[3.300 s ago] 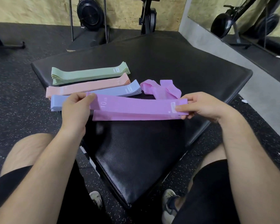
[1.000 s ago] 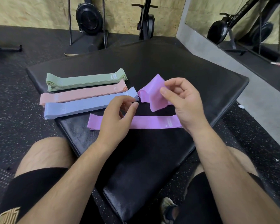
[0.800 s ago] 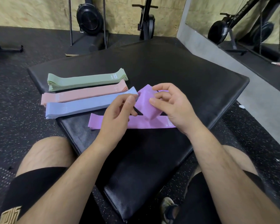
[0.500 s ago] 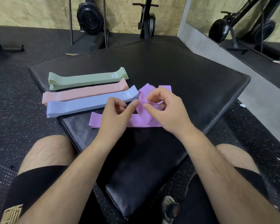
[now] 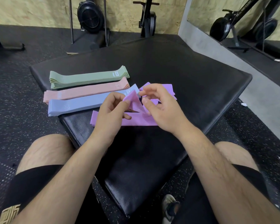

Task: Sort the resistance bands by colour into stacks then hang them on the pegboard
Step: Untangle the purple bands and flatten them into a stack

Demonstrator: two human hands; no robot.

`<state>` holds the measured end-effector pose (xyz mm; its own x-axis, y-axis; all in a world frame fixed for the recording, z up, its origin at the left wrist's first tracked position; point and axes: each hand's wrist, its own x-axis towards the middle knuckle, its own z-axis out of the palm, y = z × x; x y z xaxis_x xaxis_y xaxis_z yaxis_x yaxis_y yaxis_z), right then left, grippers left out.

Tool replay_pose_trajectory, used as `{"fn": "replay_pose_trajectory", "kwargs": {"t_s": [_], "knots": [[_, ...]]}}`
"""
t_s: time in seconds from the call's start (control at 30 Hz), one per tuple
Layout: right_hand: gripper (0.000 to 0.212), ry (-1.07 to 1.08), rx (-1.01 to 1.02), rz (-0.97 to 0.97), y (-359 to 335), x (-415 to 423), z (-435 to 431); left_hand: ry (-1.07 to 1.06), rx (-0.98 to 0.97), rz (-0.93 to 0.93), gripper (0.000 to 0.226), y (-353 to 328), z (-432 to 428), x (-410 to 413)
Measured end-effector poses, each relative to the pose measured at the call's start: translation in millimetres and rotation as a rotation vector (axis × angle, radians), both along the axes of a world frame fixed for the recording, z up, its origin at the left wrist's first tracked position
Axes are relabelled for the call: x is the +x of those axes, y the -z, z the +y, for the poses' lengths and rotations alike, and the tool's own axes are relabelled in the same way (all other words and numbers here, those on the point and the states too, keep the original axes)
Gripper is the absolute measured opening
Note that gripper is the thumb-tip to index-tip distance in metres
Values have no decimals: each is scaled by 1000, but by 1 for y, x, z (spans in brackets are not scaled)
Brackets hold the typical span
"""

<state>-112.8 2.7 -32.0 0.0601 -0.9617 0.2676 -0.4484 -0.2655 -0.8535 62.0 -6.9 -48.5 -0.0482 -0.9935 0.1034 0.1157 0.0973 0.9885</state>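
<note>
Three flat stacks of bands lie side by side on the black mat (image 5: 192, 73): green (image 5: 87, 77) farthest, pink (image 5: 86, 92) in the middle, blue (image 5: 81, 105) nearest. A flat purple stack (image 5: 136, 122) lies in front of them, partly under my hands. Just above it I hold a crumpled purple band (image 5: 133, 102). My left hand (image 5: 111, 113) pinches its left fold and my right hand (image 5: 160, 107) grips its right side. Another piece of purple band (image 5: 166, 88) shows behind my right hand.
The mat sits on speckled rubber floor (image 5: 14, 110). Exercise machines (image 5: 89, 18) stand at the back wall, and a mirror (image 5: 249, 21) lines the right wall. My bare knees and black shorts frame the mat's near corner.
The band held flat in both hands 3.3 s ago now lies on the mat. My right hand lifted a crumpled purple band, my left hand joined it, and both now pull its folds apart.
</note>
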Motion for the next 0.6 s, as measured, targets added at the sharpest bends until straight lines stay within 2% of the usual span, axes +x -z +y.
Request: {"fn": "replay_pose_trajectory", "kwargs": {"t_s": [0.1,0.27,0.37,0.43,0.6], "knots": [[41,-47,108,86,4,1,-2,6,-78,-38,2,0,1,5],[28,-72,80,88,3,5,-3,6,-124,-85,12,2,2,10],[13,-113,57,145,-1,7,0,-17,-183,-253,7,5,1,14],[11,-139,52,171,-2,7,0,-44,-232,-333,8,7,0,16],[14,-167,34,263,-1,4,-3,-85,-299,-316,11,7,0,19]]}}
